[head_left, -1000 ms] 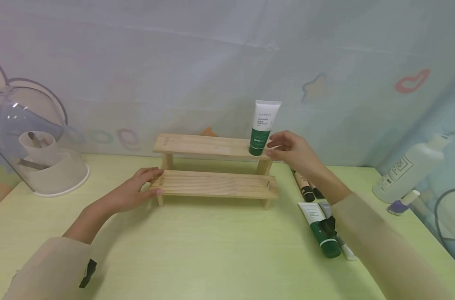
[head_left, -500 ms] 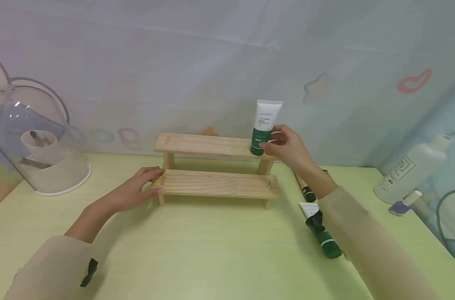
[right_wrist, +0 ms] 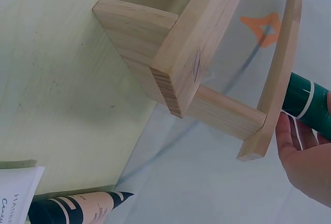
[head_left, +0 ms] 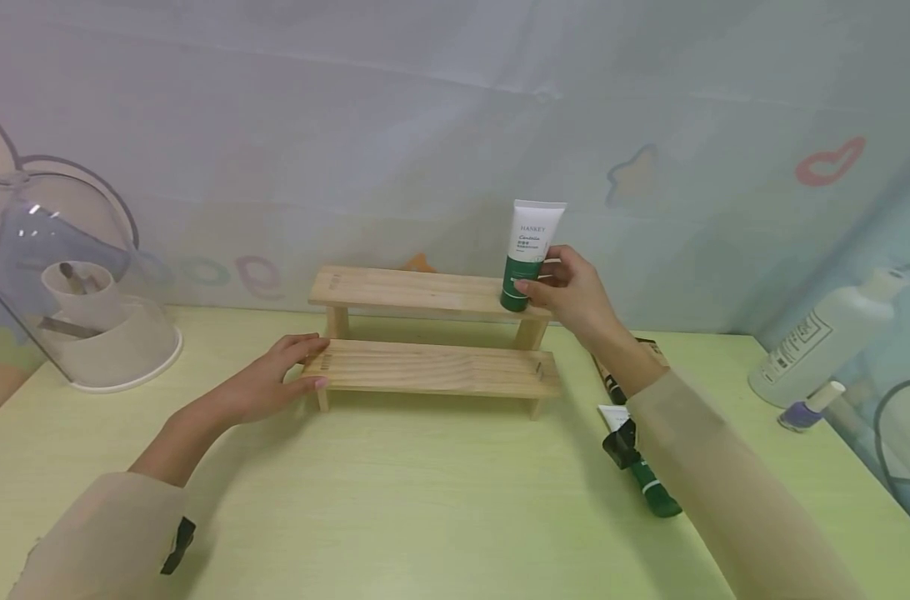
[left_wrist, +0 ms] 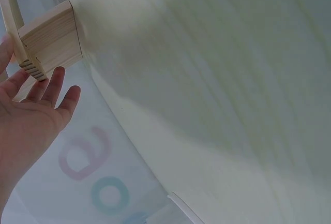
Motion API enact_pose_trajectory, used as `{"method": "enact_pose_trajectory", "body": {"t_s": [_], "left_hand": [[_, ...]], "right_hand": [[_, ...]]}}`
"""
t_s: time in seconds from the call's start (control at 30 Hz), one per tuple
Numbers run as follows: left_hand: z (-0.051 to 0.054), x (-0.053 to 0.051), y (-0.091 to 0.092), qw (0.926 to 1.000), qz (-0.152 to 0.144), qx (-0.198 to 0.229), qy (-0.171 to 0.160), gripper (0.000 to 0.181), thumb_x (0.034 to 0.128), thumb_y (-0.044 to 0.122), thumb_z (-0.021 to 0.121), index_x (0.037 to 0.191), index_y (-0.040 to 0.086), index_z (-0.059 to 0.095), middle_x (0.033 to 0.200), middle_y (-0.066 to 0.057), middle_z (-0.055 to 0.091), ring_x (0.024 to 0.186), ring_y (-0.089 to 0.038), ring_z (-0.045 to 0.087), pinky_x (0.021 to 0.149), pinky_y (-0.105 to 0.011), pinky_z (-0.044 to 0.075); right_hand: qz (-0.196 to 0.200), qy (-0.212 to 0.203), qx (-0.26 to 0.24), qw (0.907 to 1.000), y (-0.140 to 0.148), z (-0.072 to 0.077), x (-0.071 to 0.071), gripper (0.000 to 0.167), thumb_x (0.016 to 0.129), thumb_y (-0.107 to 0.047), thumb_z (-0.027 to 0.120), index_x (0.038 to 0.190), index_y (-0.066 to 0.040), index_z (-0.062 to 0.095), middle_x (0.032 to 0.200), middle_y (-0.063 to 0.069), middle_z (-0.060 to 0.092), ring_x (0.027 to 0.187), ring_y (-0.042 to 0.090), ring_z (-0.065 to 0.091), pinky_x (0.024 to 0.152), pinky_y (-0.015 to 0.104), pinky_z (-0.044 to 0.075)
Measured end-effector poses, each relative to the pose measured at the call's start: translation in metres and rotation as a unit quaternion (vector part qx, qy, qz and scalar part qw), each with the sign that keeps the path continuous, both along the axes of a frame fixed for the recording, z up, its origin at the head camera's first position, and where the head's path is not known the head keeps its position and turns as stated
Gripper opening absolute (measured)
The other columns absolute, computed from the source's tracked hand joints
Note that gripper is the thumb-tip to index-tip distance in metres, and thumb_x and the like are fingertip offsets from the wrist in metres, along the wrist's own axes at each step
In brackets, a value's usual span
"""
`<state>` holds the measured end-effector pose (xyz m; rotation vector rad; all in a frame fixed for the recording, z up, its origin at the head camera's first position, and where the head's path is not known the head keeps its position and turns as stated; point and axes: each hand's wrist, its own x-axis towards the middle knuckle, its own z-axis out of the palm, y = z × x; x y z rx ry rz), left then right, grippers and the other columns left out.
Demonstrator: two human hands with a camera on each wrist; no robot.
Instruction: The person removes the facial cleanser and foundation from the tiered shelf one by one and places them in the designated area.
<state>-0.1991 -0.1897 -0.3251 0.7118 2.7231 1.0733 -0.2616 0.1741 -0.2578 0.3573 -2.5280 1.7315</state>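
Note:
A white and green squeeze tube (head_left: 532, 237) stands cap down at the right end of the upper step of a two-step wooden stand (head_left: 425, 367). My right hand (head_left: 581, 298) holds its lower part from the right, thumb across the front and fingers behind. In the right wrist view, the green end of the tube meets the upper plank, partly cut off by the frame edge. My left hand (head_left: 267, 383) grips the left end of the lower step. The left wrist view shows that hand (left_wrist: 31, 120) with thumb and fingers on opposite sides of the plank.
Another green and white tube (head_left: 656, 493) lies on the table (head_left: 395, 508), partly under my right sleeve; a beige tube (right_wrist: 90, 206) lies beyond it. A white bottle (head_left: 818, 337) and purple nail polish (head_left: 800, 414) stand far right. A domed brush holder (head_left: 113, 350) stands left.
My right hand has moved in from beside the tube and taken hold of its lower part, thumb now on the front. The tube has barely moved. My left hand stays where it was.

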Motion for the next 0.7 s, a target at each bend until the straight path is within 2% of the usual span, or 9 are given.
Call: {"method": "enact_pose_trajectory", "body": {"t_s": [0.7], "left_hand": [[-0.0001,0.0006,0.0004,1.0,-0.003,0.008,-0.005,0.061,0.0948,0.026,0.051,0.14,-0.006,0.026,0.141,-0.03,0.016,0.122,-0.046,0.028,0.094,-0.063,0.025]], "right_hand": [[-0.002,0.007,-0.008,0.9999,0.0074,-0.0032,0.0056,0.046,0.084,-0.012,0.068,0.123,-0.003,0.045,0.115,0.017,0.056,0.099,0.024,0.057,0.084,0.037,0.048]]}}
